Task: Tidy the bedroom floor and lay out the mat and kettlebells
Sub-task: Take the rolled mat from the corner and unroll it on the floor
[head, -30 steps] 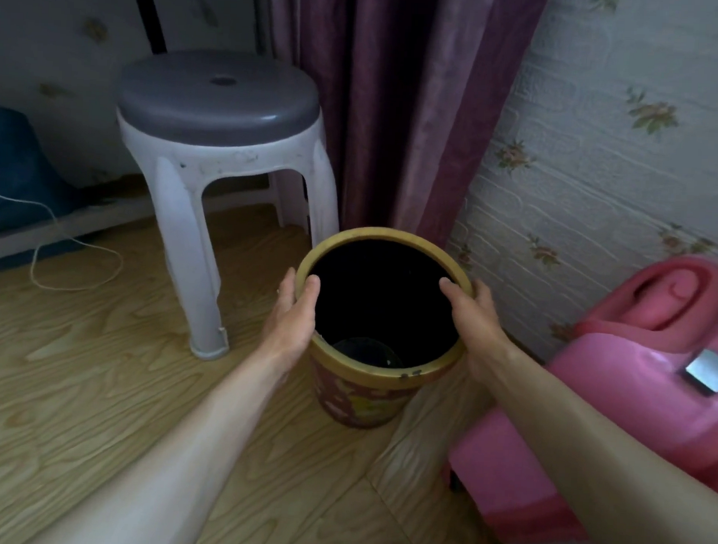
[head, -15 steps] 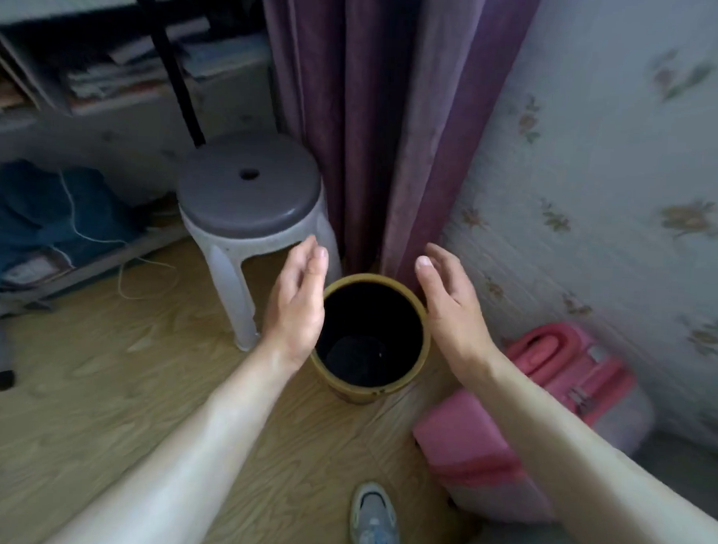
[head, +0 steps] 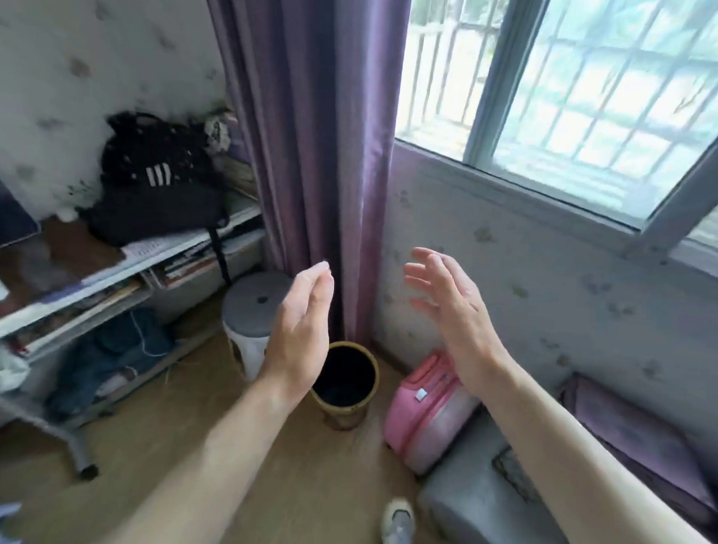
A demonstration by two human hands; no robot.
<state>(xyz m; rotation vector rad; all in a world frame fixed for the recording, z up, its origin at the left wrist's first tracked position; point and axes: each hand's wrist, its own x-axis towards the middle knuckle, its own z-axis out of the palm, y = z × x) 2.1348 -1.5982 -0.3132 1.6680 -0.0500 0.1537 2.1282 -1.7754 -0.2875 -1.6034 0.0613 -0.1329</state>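
Both arms bare, stretched fwd from the bottom corners of the frame, converging toward centre. Left hand is raised, edge-on to the camera, fingers straight and held together, pointing to approx 12 o'clock, palm facing in toward the other hand; nothing in it. Left forearm runs down to approx 7 o'clock. Right hand sits a bit higher, at approx 3 o'clock from the left, palm facing in toward the left hand, fingers spread slightly and lightly curled, tips pointing to approx 10–11 o'clock; also empty. Right forearm runs off to approx 4–5 o'clock. Hands well apart, not touching. One shoe shows at approx 6 o'clock.
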